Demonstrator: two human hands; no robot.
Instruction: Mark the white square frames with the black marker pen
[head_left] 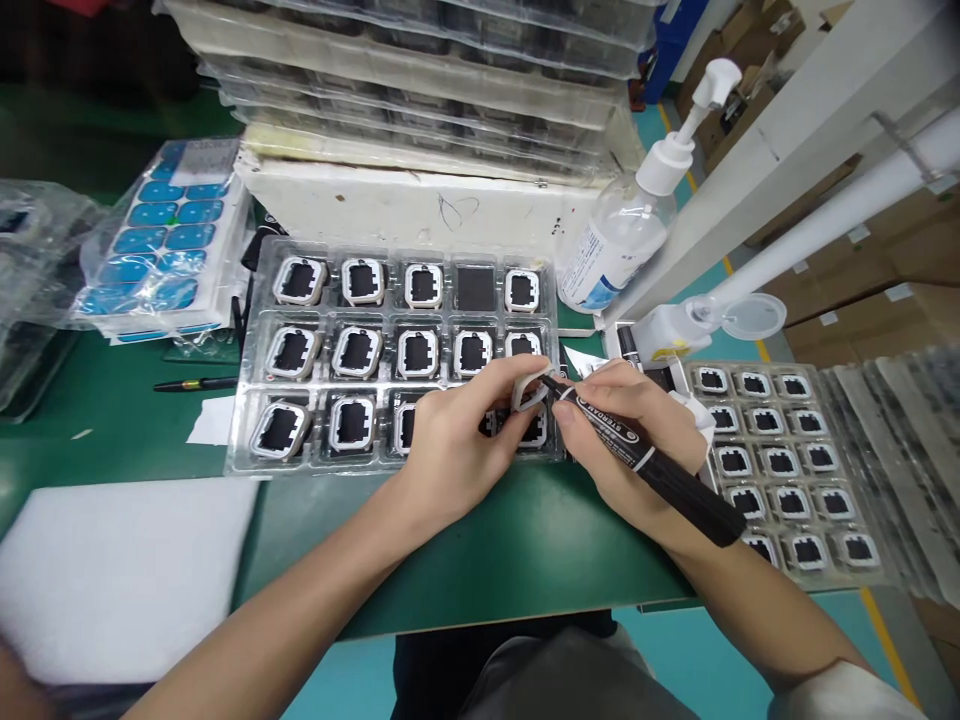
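My left hand [457, 440] pinches a small light-coloured square frame [531, 390] between thumb and forefinger, above the right end of a clear plastic tray [390, 398]. In my right hand [637, 430] is a black marker pen [645, 460], its tip at the frame's edge; whether it touches, I cannot tell. Rows of similar frames with black centres, such as this one [352, 424], sit in the tray's pockets. One top-row pocket [475, 288] holds no frame. Part of the tray's front row is hidden behind my left hand.
Behind the tray, more trays [420, 90] are stacked on a white box. A pump bottle [622, 230] stands at the back right, a second filled tray [784, 465] lies right. Left are blue-labelled packs [161, 235], a black pen [195, 384] and a white foam sheet [124, 570].
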